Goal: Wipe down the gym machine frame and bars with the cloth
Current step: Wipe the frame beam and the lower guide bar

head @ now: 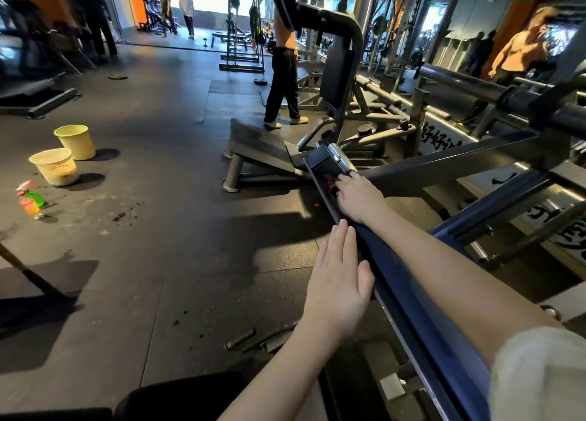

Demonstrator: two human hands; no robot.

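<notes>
Across the dark rubber gym floor (158, 230) stands the gym machine frame (459, 157), its black cross tubes filling the right side of the view. From the lower right a long dark-blue beam (412, 309) of that frame runs up toward the middle. Beyond the beam's far end a slanted black footplate (257, 147) sits on the floor, and a person in black trousers (283, 81) stands just behind it. Well apart on the left stand a yellow-green bucket (76, 141) and a white bucket (55, 167), close together. The left hand (337, 287) lies flat with fingers straight and together along the beam's near edge, thumb touching the beam, holding nothing. The right hand (360, 198), on an arm with a white sleeve (539, 373), rests on top of the beam near its far end, fingers bent downward; something dark shows at the fingertips, but I cannot tell whether it is the cloth or whether the hand grips it. A spray bottle (30, 200) with a green and orange body stands near the white bucket. A chrome peg (341, 160) juts out just past the right hand
</notes>
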